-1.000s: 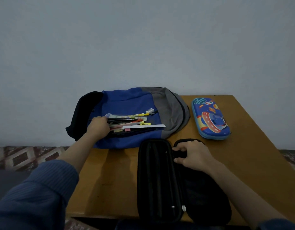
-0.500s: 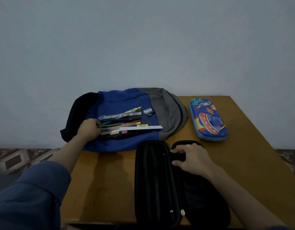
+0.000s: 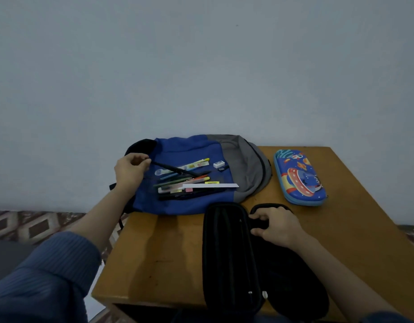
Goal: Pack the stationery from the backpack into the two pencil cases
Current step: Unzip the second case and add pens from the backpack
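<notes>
Stationery [image 3: 185, 183] lies in a pile on top of the blue and grey backpack [image 3: 189, 146], at the far side of the wooden table [image 3: 166, 252]. The left hand [image 3: 131, 170] pinches one end of a black pen [image 3: 175, 169] between thumb and fingers. The pen's other end rests on the pile. A white ruler [image 3: 213, 185] lies along the near side of the pile. A small white eraser [image 3: 219, 164] sits at its far right. The black pencil case [image 3: 227, 252] lies open, near. The right hand [image 3: 277, 226] grips its far end with curled fingers. The blue pencil case [image 3: 299, 178] with a spaceship picture lies closed, far right.
</notes>
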